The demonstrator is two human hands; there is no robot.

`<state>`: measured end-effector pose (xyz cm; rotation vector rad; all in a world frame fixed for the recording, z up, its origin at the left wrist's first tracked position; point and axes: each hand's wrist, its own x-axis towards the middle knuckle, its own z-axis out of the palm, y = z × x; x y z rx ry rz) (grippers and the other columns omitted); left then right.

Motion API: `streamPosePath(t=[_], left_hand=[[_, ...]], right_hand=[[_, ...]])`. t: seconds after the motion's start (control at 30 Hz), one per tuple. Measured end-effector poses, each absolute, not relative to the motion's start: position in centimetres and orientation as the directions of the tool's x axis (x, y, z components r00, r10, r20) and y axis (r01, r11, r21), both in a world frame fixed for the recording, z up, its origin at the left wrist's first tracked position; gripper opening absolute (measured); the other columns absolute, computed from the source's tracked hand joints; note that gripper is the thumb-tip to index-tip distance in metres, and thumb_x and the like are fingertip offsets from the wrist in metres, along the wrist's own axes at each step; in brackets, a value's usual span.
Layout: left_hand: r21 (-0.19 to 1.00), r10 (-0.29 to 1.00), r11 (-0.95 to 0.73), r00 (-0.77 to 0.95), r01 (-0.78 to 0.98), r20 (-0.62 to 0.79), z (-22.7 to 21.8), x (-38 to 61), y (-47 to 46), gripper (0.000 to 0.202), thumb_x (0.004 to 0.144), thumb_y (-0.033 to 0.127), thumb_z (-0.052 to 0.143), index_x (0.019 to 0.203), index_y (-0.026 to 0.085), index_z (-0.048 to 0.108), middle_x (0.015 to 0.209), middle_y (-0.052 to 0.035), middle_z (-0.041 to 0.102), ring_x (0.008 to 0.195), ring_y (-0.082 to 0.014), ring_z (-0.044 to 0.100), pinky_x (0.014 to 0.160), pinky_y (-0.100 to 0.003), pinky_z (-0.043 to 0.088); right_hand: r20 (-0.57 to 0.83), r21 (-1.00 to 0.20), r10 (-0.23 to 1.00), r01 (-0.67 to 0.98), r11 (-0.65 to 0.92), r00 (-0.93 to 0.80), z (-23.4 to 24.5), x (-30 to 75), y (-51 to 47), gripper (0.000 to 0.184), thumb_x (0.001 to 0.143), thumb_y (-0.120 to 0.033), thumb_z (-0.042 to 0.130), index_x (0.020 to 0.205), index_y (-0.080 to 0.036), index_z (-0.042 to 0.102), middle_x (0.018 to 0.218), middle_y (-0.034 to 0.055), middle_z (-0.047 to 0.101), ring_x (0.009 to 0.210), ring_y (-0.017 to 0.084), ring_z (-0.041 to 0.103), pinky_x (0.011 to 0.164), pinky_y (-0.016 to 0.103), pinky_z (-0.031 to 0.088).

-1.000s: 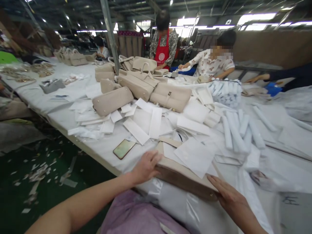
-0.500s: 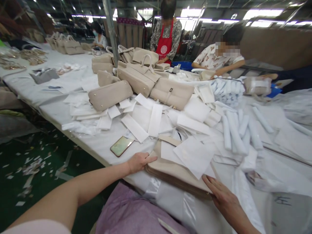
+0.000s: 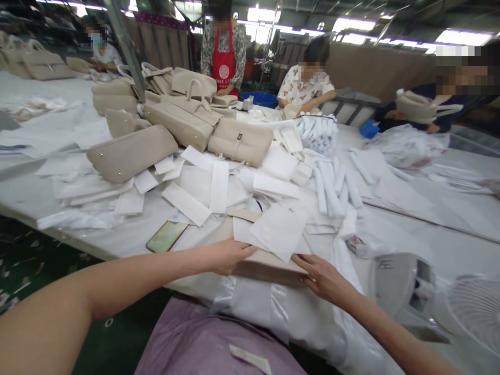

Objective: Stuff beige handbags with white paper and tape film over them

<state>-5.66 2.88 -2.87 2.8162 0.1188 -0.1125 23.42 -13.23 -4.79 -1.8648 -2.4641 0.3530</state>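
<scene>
A beige handbag (image 3: 269, 267) lies at the table's near edge, its base turned toward me. My left hand (image 3: 230, 255) grips its left end, fingers over the upper edge. At the other end my right hand (image 3: 318, 273) pinches the corner, with the thumb low and the fingers on top. White paper sheets (image 3: 279, 229) rest on the bag, near the fingertips of both hands. A beige strip (image 3: 246, 214) shows behind the sheets. Left of the bag lies a phone (image 3: 166, 236). What is under the bag is hidden.
Beige handbags (image 3: 133, 151) are heaped beyond loose white paper pieces (image 3: 187, 203). White rolls (image 3: 332, 187) lie to the right, and a white fan (image 3: 474, 307) stands at the near right. Several co-workers sit or stand around the table, one in a red apron (image 3: 224, 65).
My view has swung to the right, bringing the fan and another co-worker in. My hands have come closer together on the bag, whose base now faces me more.
</scene>
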Motion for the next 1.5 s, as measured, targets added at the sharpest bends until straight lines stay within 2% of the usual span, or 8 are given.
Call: streamPosePath(t=[0.2, 0.37, 0.6, 0.87, 0.97, 1.13, 1.4, 1.5], left_hand=[[0.397, 0.073, -0.877, 0.893, 0.269, -0.445, -2.8, -2.9, 3.6, 0.087, 0.067, 0.020, 0.061, 0.144, 0.027, 0.021, 0.116, -0.0126, 0.062, 0.089, -0.0287, 0.062, 0.072, -0.035, 0.048], [0.259, 0.204, -0.927, 0.943, 0.273, -0.263, -5.4, -4.5, 0.6, 0.100, 0.064, 0.008, 0.062, 0.145, 0.034, 0.012, 0.140, -0.0125, 0.042, 0.112, -0.0316, 0.052, 0.091, -0.041, 0.041], [0.302, 0.198, -0.921, 0.964, 0.244, -0.177, -7.9, -6.5, -0.5, 0.086, 0.077, 0.010, 0.053, 0.141, 0.048, 0.011, 0.151, 0.0008, 0.025, 0.126, -0.0258, 0.042, 0.101, -0.040, 0.033], [0.406, 0.223, -0.857, 0.939, 0.318, -0.263, -9.5, -6.0, 0.4, 0.070, 0.082, 0.054, 0.054, 0.141, 0.048, 0.016, 0.147, 0.0023, 0.034, 0.119, -0.0246, 0.050, 0.096, -0.037, 0.038], [0.406, 0.250, -0.847, 0.931, 0.344, -0.267, -9.2, -5.8, 0.4, 0.065, 0.085, 0.054, 0.050, 0.140, 0.048, 0.018, 0.142, 0.0023, 0.042, 0.116, -0.0236, 0.052, 0.095, -0.036, 0.038], [0.406, 0.297, -0.839, 0.930, 0.363, -0.217, -8.8, -6.0, -0.1, 0.063, 0.084, 0.057, 0.050, 0.140, 0.047, 0.021, 0.138, 0.0001, 0.047, 0.108, -0.0238, 0.057, 0.088, -0.033, 0.042], [0.381, 0.305, -0.869, 0.948, 0.314, -0.085, -8.9, -6.7, -0.7, 0.061, 0.088, 0.058, 0.041, 0.142, 0.036, 0.025, 0.120, -0.0046, 0.061, 0.121, -0.0252, 0.046, 0.097, -0.040, 0.036], [0.449, 0.344, -0.852, 0.935, 0.269, 0.093, -8.6, -7.4, -0.7, 0.046, 0.090, 0.043, 0.045, 0.134, 0.032, 0.043, 0.118, -0.0052, 0.062, 0.121, -0.0249, 0.045, 0.098, -0.040, 0.036]], right_hand=[[-0.308, -0.140, 0.889, 0.941, 0.309, -0.338, -4.1, 23.8, -10.9, 0.065, 0.070, -0.015, 0.058, 0.133, -0.022, 0.044, 0.109, 0.0143, 0.056, 0.103, 0.029, 0.050, 0.094, 0.048, 0.034], [-0.295, -0.037, 0.895, 0.940, 0.340, -0.335, -5.9, 22.8, -12.8, 0.082, 0.067, -0.004, 0.045, 0.143, -0.023, 0.025, 0.120, 0.0153, 0.053, 0.103, 0.028, 0.051, 0.098, 0.064, 0.020], [-0.166, 0.085, 0.960, 0.967, 0.242, -0.226, -8.2, 19.8, -16.1, 0.075, 0.067, -0.008, 0.048, 0.138, -0.026, 0.035, 0.133, 0.0150, 0.045, 0.118, 0.036, 0.040, 0.096, 0.071, 0.018], [-0.111, -0.059, 0.984, 0.990, 0.130, -0.136, -10.1, 18.8, -15.8, 0.056, 0.080, -0.051, 0.052, 0.129, -0.025, 0.048, 0.126, 0.0129, 0.052, 0.121, 0.036, 0.038, 0.102, 0.069, 0.003], [-0.112, -0.070, 0.978, 0.983, 0.170, -0.177, -9.2, 19.0, -15.3, 0.058, 0.082, -0.050, 0.050, 0.132, -0.023, 0.044, 0.130, 0.0142, 0.050, 0.124, 0.036, 0.036, 0.102, 0.068, 0.008], [-0.234, -0.137, 0.951, 0.975, 0.172, -0.201, -8.6, 17.9, -13.3, 0.042, 0.093, -0.043, 0.035, 0.119, -0.018, 0.057, 0.111, 0.0148, 0.062, 0.103, 0.029, 0.057, 0.091, 0.047, 0.041], [-0.133, 0.003, 0.912, 0.920, 0.392, -0.388, -11.9, 16.6, -11.8, 0.034, 0.092, -0.037, 0.039, 0.116, -0.024, 0.060, 0.111, 0.0109, 0.066, 0.099, 0.030, 0.062, 0.085, 0.043, 0.046], [-0.113, 0.099, 0.879, 0.876, 0.473, -0.462, -13.0, 17.4, -12.1, 0.030, 0.088, -0.021, 0.043, 0.108, -0.027, 0.064, 0.103, 0.0101, 0.069, 0.089, 0.030, 0.065, 0.078, 0.044, 0.048]])
